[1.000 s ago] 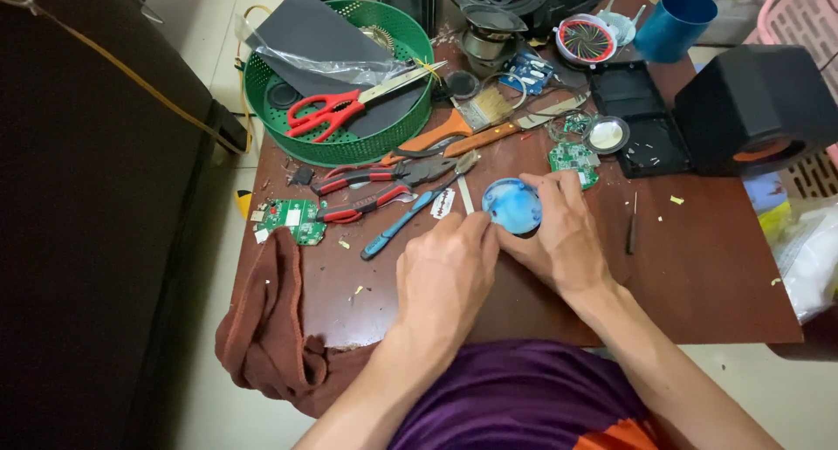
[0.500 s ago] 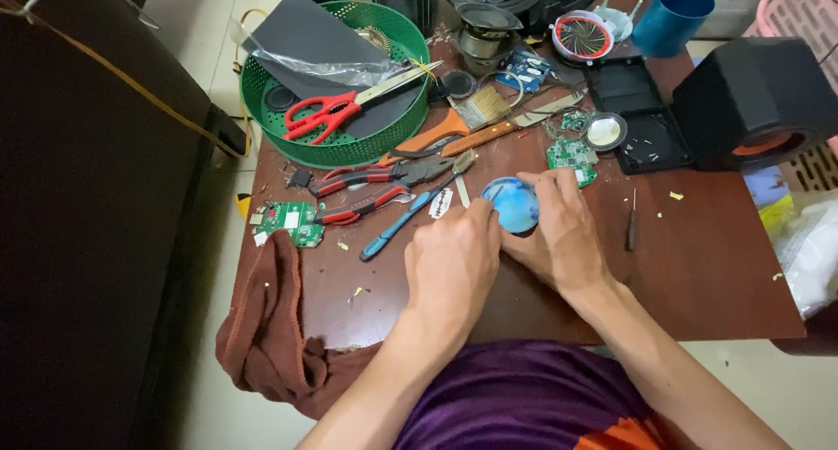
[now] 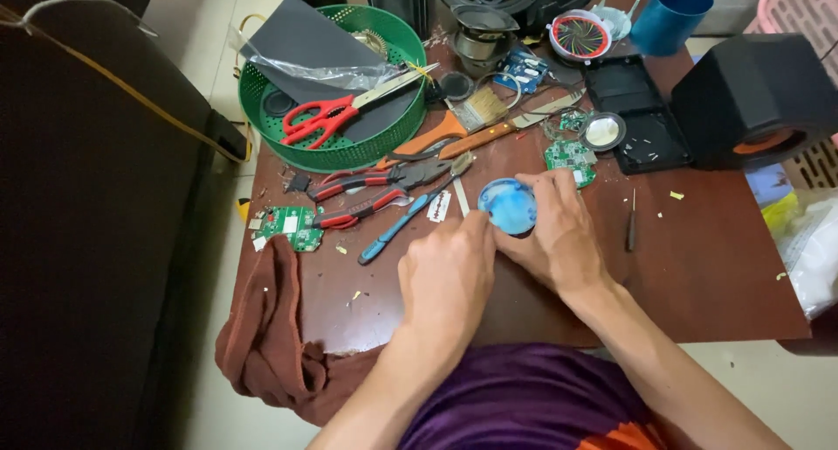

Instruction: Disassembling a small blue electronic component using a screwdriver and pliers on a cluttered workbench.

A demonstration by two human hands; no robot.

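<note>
two hands at work over a brown worktop (image 3: 698, 275). right hand (image 3: 559, 240) wrapped around a small round blue disc (image 3: 508, 206), fingers closed on its far edge and side, disc held near the middle of the worktop, whether lifted or resting there impossible to tell. left hand (image 3: 447, 280) just beside it, fingertips curled in and pressed to the disc's near left edge, nothing else seen in the grip. just left of the disc, a blue-handled tool (image 3: 397, 230) and red-handled pliers (image 3: 358, 184) flat on the wood. further back, a green basket (image 3: 262, 96) with red scissors (image 3: 325, 118) inside. a green circuit board (image 3: 572, 158) just behind the right hand. black speaker (image 3: 751, 101) at far right. brown cloth (image 3: 271, 328) draped over the near left edge.
</note>
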